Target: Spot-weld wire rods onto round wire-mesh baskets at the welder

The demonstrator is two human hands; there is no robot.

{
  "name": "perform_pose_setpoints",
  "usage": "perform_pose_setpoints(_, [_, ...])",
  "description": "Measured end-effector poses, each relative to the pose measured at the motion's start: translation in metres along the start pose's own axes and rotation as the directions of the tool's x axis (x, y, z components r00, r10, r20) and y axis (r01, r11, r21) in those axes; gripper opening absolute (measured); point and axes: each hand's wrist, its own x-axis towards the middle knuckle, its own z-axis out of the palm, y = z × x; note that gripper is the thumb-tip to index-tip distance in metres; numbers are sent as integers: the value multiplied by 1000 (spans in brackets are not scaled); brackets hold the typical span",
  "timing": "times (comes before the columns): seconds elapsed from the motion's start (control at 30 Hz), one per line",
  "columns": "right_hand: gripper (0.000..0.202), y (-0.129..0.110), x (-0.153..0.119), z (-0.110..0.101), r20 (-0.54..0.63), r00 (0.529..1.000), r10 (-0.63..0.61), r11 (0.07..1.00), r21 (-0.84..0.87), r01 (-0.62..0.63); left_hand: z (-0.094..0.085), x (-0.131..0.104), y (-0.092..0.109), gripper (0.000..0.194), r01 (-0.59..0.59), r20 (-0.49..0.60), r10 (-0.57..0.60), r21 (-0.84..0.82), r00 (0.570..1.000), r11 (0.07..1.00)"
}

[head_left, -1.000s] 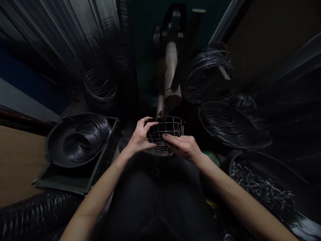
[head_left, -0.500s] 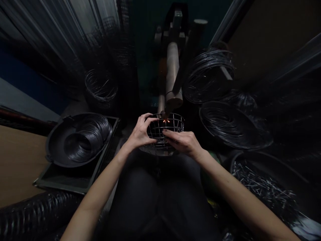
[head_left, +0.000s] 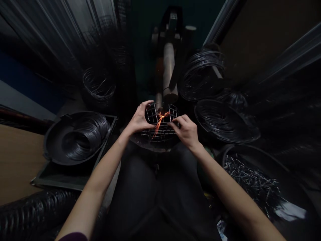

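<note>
A round wire basket [head_left: 163, 129] of metal rods sits under the welding machine [head_left: 169, 72], in front of my knees. Orange sparks fly from the spot where the machine's tip meets the wires. My left hand [head_left: 140, 117] grips the basket's left side, thumb below and fingers curled over the top. On the right side, my right hand [head_left: 185, 130] is pinched close against the wires. Whether it holds the basket itself or a short wire piece is too dark to tell.
At left, a black basin [head_left: 54, 144] holds wire rings [head_left: 86, 135] above a green tray [head_left: 62, 182]. More wire rings lie in a basin [head_left: 223, 120] at right. Nearer, a dark tub holds many short metal wires [head_left: 250, 180]. A wire coil [head_left: 203, 72] hangs beside the machine.
The sparks have grown from a small glow into a bright spray. My right hand has drawn back to the basket's right side with its fingers pinched, and the basket looks tilted differently.
</note>
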Motion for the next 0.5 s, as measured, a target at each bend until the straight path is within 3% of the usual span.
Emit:
perform_pose_setpoints(0.17, [28,-2,7,3,18,998,68,997,28,-68,-1,9,-6,104,-11,6,11,-19,1000,1000])
perform_pose_setpoints(0.37, [23,1,35,13,47,979,197,980,16,-198,-5,34,-18,108,23,20,-22,-60,1000,998])
perform_pose_setpoints(0.5, [31,4,25,-15,31,967,253,962,101,-255,-2,20,-31,120,51,-41,-55,-73,998,996])
